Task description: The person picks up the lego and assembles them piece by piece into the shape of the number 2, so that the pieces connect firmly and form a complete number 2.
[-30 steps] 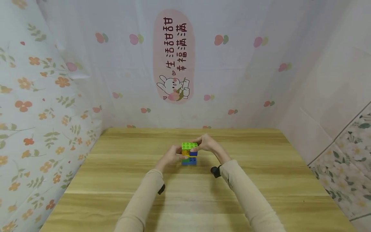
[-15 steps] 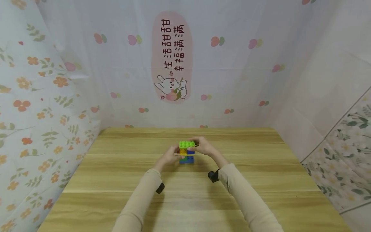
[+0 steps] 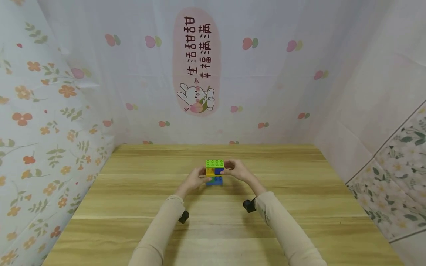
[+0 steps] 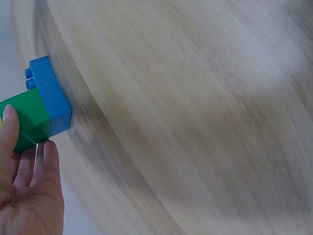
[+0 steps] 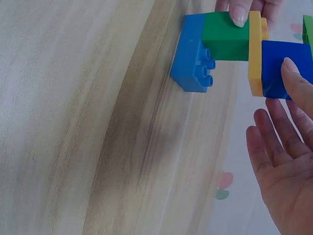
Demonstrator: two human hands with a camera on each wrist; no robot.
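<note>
A stack of toy building bricks stands between both hands in the head view. At its bottom is a light blue brick point(image 5: 188, 54), with a green brick point(image 5: 225, 36) on one end of its studs. Above come a thin yellow brick point(image 5: 255, 54), then an orange-yellow brick point(image 3: 210, 171) beside a dark blue brick point(image 5: 274, 68). A lime green brick point(image 3: 214, 163) tops everything, studs up. My left hand point(image 4: 34, 196) pinches the green brick, thumb on its near face. My right hand point(image 5: 293, 156) holds the dark blue brick between thumb and fingers.
The stack is on a wood-grain table point(image 3: 213, 229), towards its back edge. Behind it hangs a printed white curtain point(image 3: 143, 74), with a floral curtain point(image 3: 43, 111) at the left. Black wrist devices point(image 3: 249, 205) show under both sleeves.
The right hand's fingers have slid from behind the lime green brick down to the stack's right side. The left hand keeps its hold. The head view has shifted slightly.
</note>
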